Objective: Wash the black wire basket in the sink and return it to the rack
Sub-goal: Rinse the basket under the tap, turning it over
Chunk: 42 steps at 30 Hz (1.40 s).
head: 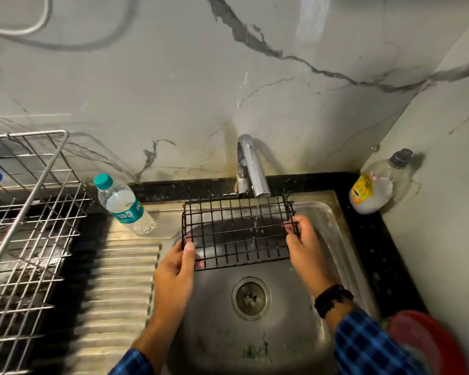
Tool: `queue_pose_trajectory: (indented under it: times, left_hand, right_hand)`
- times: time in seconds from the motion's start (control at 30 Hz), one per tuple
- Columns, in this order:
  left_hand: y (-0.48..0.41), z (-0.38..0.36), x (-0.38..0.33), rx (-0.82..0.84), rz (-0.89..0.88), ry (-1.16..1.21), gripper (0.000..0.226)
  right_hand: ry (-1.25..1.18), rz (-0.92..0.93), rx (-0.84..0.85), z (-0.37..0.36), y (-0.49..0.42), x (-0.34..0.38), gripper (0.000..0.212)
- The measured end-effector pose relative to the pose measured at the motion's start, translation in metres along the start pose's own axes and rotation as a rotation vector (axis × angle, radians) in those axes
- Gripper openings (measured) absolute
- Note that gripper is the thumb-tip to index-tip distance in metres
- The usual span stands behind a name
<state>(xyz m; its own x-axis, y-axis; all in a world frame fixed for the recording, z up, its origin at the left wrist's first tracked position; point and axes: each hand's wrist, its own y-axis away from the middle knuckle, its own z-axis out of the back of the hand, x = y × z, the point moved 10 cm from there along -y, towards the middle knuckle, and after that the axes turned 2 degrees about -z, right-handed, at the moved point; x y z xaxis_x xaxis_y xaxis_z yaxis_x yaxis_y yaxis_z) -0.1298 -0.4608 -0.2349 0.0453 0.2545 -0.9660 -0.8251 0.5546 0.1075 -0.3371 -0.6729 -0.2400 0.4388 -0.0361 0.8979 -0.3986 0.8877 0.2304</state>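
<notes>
While holding the black rectangular wire basket [236, 234] flat above the stainless steel sink [282, 334], pinches its near-left corner with left hand [173, 272], clasps its right end with right hand [303, 239]. Catches thin water stream [256, 215] from chrome tap [251, 169] behind sink. Left of sink: clear teal-capped plastic bottle [122, 204], then silver wire rack [25, 226].

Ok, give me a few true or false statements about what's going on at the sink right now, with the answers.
1. The left hand and the right hand grip the black wire basket, one at each end. True.
2. The chrome tap is turned off. False: water runs from the chrome tap onto the basket.
3. The clear plastic bottle with a teal cap is left of the steel sink. True.
4. The basket sits in the silver wire rack. False: it is held over the sink; the silver wire rack stands to the left.
</notes>
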Motion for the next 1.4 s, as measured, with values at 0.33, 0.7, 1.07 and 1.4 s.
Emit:
queue_pose_trajectory:
  times: [0.33,0.7,1.07,1.4]
  left_hand:
    - [0.002,0.044,0.019,-0.172,0.067,0.004,0.039]
    - [0.012,-0.005,-0.010,-0.011,-0.042,0.096,0.035]
    - [0.007,-0.042,-0.001,-0.017,-0.035,0.141,0.022]
    - [0.011,-0.065,-0.011,-0.057,-0.033,0.090,0.029]
  right_hand:
    - [0.140,0.028,0.165,-0.042,0.019,0.000,0.050]
    - [0.411,-0.120,-0.392,-0.016,0.020,0.021,0.083]
    - [0.874,0.456,-0.040,-0.103,0.014,0.095,0.072]
    - [0.899,0.697,0.244,-0.097,0.028,0.083,0.058]
